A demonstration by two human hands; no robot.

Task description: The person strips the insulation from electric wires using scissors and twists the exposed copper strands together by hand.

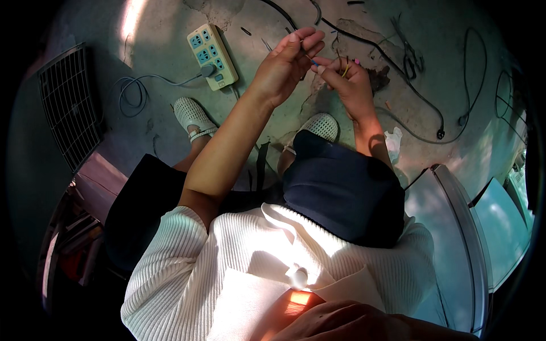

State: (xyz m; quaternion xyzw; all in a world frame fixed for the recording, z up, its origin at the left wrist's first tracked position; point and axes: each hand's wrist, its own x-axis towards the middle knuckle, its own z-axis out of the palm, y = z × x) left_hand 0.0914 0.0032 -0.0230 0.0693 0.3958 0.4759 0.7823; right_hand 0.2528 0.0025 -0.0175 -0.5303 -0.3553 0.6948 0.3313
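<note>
Both of my hands are raised close together over the floor, working on thin wires. My left hand [293, 57] has its thumb and fingers pinched at the end of a thin wire; the exact grip is hard to see. A blue-insulated wire [314, 62] with a thin bare end lies between the hands, and my right hand [346, 82] pinches it between thumb and forefinger. Out of the right fingers sticks a yellow wire [346, 70], with a small pink piece [356, 61] beside it. Behind the hands, a thick black cable [369, 43] runs along the floor.
A power strip [212, 57] with a grey plug and cord lies left of my hands. Scissors-like tools [408, 57], cable offcuts and a black plug [440, 134] lie right. A wire grille [69, 105] stands far left; a pale panel [449, 227] is near my right side.
</note>
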